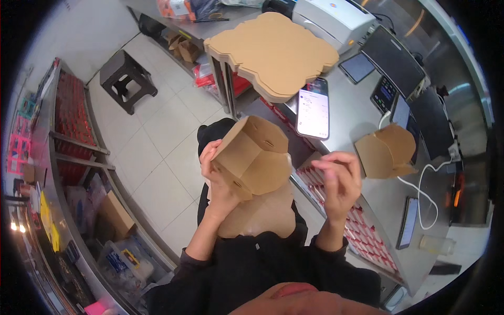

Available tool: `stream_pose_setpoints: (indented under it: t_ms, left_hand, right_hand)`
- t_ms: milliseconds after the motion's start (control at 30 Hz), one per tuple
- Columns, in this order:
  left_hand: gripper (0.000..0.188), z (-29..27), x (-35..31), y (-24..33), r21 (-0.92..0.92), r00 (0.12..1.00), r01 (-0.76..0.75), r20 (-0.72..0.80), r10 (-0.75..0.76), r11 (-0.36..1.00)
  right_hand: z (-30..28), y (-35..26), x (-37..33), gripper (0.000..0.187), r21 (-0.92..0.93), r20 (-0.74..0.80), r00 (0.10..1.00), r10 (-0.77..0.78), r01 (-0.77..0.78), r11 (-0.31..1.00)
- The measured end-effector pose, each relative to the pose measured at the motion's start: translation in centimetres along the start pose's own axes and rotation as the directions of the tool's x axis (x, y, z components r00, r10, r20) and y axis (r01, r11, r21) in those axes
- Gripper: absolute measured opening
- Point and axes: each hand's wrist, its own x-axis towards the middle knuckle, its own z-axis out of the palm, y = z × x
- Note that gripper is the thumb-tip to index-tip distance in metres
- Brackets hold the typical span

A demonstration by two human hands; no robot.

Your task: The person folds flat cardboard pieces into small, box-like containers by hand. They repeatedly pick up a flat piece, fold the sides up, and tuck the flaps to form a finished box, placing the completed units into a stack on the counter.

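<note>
Head view: a partly folded brown box (252, 160) is held by the left hand (223, 186), its left side pressed by the bent fingers, mostly to their right. Left of the right hand's (341, 181) loosely curled, parted fingers, it is left untouched by them. Beyond those fingertips a phone (313, 113) is seen; to their right, another box (383, 155); farther beyond, stacked cardboard (273, 50).

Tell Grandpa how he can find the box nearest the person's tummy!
Start at the metal counter on the right. Look left, past the raised right hand, to the left hand. It holds an open brown box; unlike the similar box on the counter, this one is in a hand.
</note>
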Motion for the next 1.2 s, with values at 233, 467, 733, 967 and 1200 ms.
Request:
stream_pose_setpoints:
  t_ms: [233, 467, 733, 967, 1200]
  left_hand:
    - [0.075, 0.6, 0.8, 5.3, 0.342, 0.863, -0.502, 0.253, 0.436, 0.794]
    - [0.079, 5.7, 4.7, 12.1, -0.074, 0.734, -0.458, 0.531, 0.423, 0.886]
    - [0.134, 14.3, 6.8, 12.7, -0.349, 0.846, -0.053, 0.483, 0.228, 0.936]
    - [0.141, 23.2, 3.1, 15.1, -0.115, 0.875, 0.185, 0.471, -0.111, 0.976]
    - [0.137, 21.5, 7.9, 8.6, -0.483, 0.571, 0.446, 0.802, 0.176, 0.753]
  right_hand:
    - [0.3, -3.6, -0.6, 0.035, 0.132, 0.347, 0.936, 0.062, -0.114, 0.985]
    - [-5.1, -3.3, -1.1, 0.058, -0.261, 0.664, 0.746, -0.049, 0.293, 0.92]
    - [-22.3, -7.7, 4.4, 0.06, -0.608, 0.087, 0.996, -0.013, 0.064, 0.791]
    - [-29.8, 0.9, 9.2, 0.063, -0.613, 0.271, 0.924, 0.269, -0.05, 0.788]
    - [-23.0, -1.6, 10.3, 0.065, -0.602, 0.692, 0.608, 0.39, 0.187, 0.777]
